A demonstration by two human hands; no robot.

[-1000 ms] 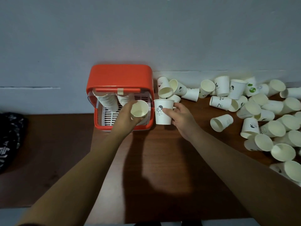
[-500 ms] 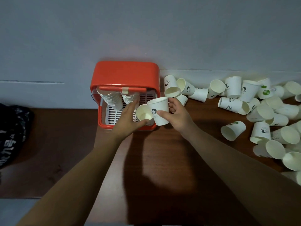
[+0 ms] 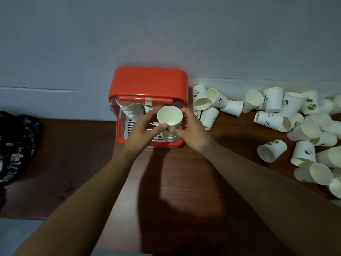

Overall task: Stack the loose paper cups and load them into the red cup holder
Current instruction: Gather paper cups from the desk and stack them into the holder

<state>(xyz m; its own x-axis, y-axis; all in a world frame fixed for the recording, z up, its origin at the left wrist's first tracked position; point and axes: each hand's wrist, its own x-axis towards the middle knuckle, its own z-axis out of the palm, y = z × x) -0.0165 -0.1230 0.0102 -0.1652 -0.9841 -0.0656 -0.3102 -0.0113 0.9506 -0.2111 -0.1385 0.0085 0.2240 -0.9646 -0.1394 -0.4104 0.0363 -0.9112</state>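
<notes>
The red cup holder point(image 3: 148, 82) stands against the wall, with stacked white cups point(image 3: 129, 109) hanging inside over its slotted white tray. In front of its opening I hold a short stack of paper cups point(image 3: 169, 117), mouth tilted toward me. My left hand point(image 3: 143, 130) grips the stack from the left, thumb on its lower part. My right hand point(image 3: 191, 130) grips it from the right. The lower cups of the stack are partly hidden by my fingers. Several loose paper cups point(image 3: 271, 119) lie scattered to the right.
The brown wooden table point(image 3: 175, 191) runs to a grey wall point(image 3: 166, 34) behind the holder. A black printed cloth point(image 3: 14, 145) lies at the left edge. More loose cups point(image 3: 203, 102) lean right beside the holder.
My right hand brought the printed cup over from the table and set it into the cup in my left hand. Both hands now hold the joined stack before the holder.
</notes>
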